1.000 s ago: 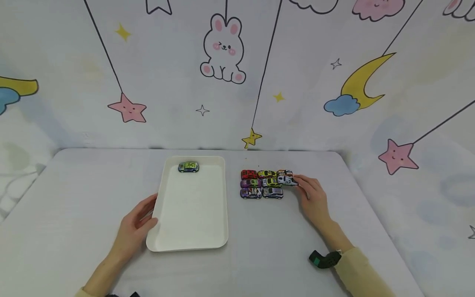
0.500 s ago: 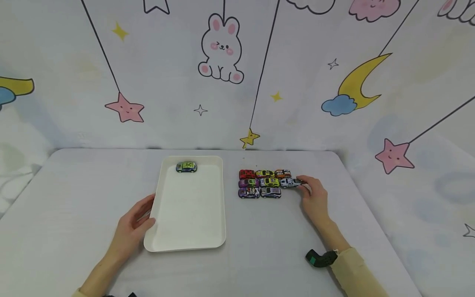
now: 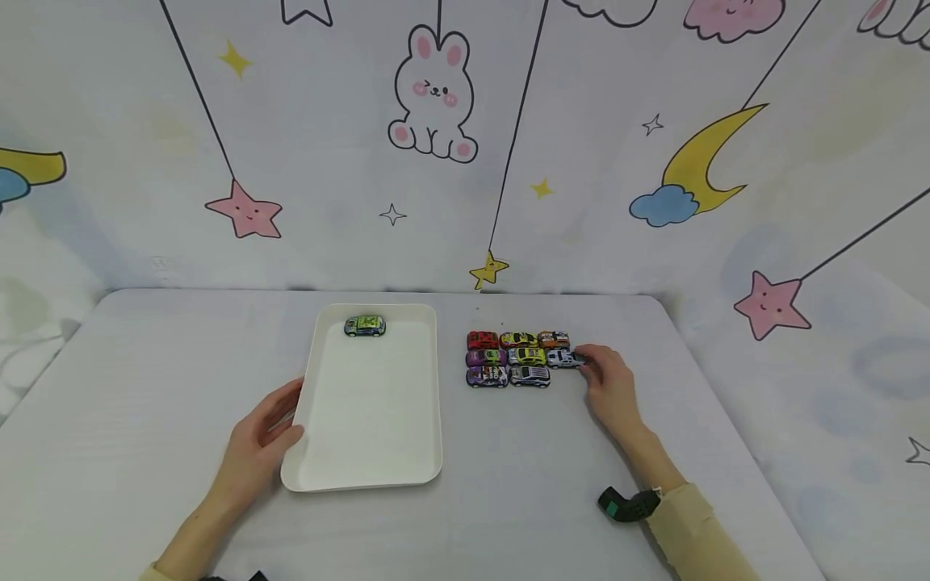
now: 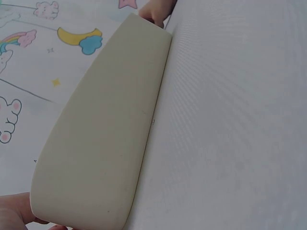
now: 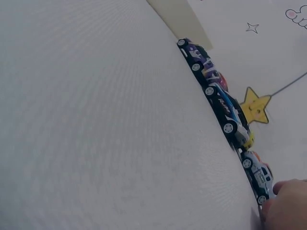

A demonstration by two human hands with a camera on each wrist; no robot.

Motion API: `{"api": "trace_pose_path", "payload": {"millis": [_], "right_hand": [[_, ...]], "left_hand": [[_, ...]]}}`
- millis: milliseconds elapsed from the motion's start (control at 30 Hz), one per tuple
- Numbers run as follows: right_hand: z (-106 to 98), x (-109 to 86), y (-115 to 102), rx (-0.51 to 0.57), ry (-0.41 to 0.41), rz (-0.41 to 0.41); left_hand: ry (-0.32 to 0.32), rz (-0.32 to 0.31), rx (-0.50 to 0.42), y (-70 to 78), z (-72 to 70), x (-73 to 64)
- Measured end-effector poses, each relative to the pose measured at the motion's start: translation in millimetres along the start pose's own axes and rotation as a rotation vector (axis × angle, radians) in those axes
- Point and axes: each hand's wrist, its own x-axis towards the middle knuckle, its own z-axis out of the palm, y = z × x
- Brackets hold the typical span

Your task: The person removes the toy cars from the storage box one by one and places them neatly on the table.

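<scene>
In the head view my right hand point(image 3: 612, 390) pinches the right end of a white toy car point(image 3: 564, 359) between thumb and fingers. The car stands at the right end of the middle row, beside a yellow-green toy car point(image 3: 526, 357). In the right wrist view my fingertips point(image 5: 283, 203) cover the car's end, and its wheels sit at table level. My left hand point(image 3: 257, 440) rests against the left side of a white tray point(image 3: 378, 480), thumb and fingers spread along its wall. Inside the tray, near its far edge, stands a green-and-blue toy car point(image 3: 365, 326).
Several toy cars fill the rows around the white one, among them a red car point(image 3: 483, 340), an orange car point(image 3: 554, 340) and a silver striped car point(image 3: 530, 377). A white cloth covers the table point(image 3: 494, 500). Behind it rises a wall point(image 3: 327, 121) with cartoon drawings.
My right hand has brought the white car down from over the orange car into line with the middle row, then nudged it left toward the yellow-green car. My left hand stays at the tray.
</scene>
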Motion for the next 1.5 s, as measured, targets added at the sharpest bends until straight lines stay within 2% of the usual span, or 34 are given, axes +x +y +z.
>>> {"api": "trace_pose_path", "payload": {"millis": [300,800,900,1000,1133,1200,1367,1500], "right_hand": [[-0.6,0.2,-3.3,0.005,-0.022,0.021],[0.5,1.3,-3.1,0.003,0.016,-0.031],[1.0,-0.1,-4.8,-0.013,0.041,-0.100],[4.0,-3.0,-10.2,-0.003,0.096,-0.208],[16.7,-7.5,-30.0,0.073,0.152,-0.347],[25.2,-8.7,-44.8,0.121,0.154,-0.410],[46.8,-10.5,-87.4,0.230,0.105,-0.581],[64.4,-10.4,-114.4,0.296,0.008,-0.688]], "left_hand": [[0.002,-0.008,0.019,-1.2,-0.8,-1.4],[0.006,-0.028,0.023,-0.6,1.1,-0.9],[0.004,-0.030,0.015,-0.1,0.7,-0.7],[0.002,-0.032,0.009,0.3,-0.1,-0.6],[0.006,-0.012,-0.004,0.8,-3.1,-0.8],[0.008,0.005,-0.022,0.5,-3.4,-0.9],[0.006,0.032,-0.060,-1.1,-2.1,-0.6],[0.000,0.034,-0.053,-3.1,-2.2,0.4]]}}
